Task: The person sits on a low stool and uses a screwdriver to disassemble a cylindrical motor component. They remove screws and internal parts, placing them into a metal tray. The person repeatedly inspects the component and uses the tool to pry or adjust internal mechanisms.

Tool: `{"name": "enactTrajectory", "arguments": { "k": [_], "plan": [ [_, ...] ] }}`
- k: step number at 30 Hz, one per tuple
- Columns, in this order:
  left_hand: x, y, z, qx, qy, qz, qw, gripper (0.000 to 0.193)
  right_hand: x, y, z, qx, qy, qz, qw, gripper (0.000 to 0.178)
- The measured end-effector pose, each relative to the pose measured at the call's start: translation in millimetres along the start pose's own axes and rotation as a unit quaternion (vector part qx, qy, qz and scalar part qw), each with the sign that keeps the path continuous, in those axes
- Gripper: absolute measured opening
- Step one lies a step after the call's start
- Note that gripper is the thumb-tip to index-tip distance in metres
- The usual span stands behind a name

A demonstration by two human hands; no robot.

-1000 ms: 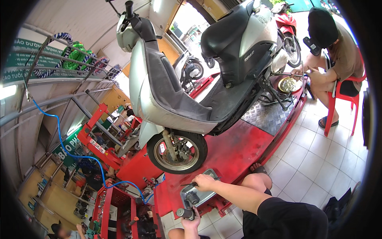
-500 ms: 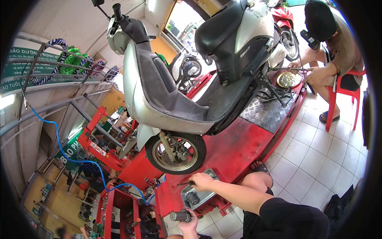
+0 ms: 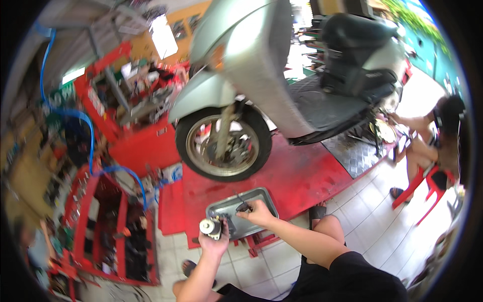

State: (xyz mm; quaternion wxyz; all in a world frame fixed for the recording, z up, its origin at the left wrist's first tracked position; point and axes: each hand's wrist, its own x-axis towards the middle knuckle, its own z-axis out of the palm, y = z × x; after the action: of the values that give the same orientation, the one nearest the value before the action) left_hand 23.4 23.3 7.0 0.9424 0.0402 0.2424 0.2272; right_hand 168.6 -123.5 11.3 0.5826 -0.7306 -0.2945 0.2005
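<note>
Clearly, our left hand (image 3: 215, 243) grips a stubby metal cylinder with a pale round end (image 3: 207, 227), its fingers wrapped around the body, by the near left corner of a shallow grey metal tray (image 3: 262, 195) on the red metal surface (image 3: 302, 166). From our right fingers, the cylinder lies leftward and slightly nearer us, apart from them; its foreshortened long axis brings the pale end up and left. Our right hand (image 3: 260, 214), over the tray, pinches a small dark thin-shafted tool (image 3: 245, 207), too blurred to name.
</note>
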Motion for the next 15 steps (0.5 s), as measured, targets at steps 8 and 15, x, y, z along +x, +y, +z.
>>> {"name": "enactTrajectory", "arguments": {
  "k": [8,15],
  "plan": [
    [7.9,2.8,-14.1,-0.103,-0.017,-0.044,0.994,0.031,-12.3,33.5,37.9,0.152,-0.037,0.146,0.977,0.018],
    [17.0,7.3,-18.5,-0.069,-0.027,-0.003,0.997,0.061,-18.9,14.4,66.0,0.246,-0.055,0.086,0.964,0.017]
  ]
}}
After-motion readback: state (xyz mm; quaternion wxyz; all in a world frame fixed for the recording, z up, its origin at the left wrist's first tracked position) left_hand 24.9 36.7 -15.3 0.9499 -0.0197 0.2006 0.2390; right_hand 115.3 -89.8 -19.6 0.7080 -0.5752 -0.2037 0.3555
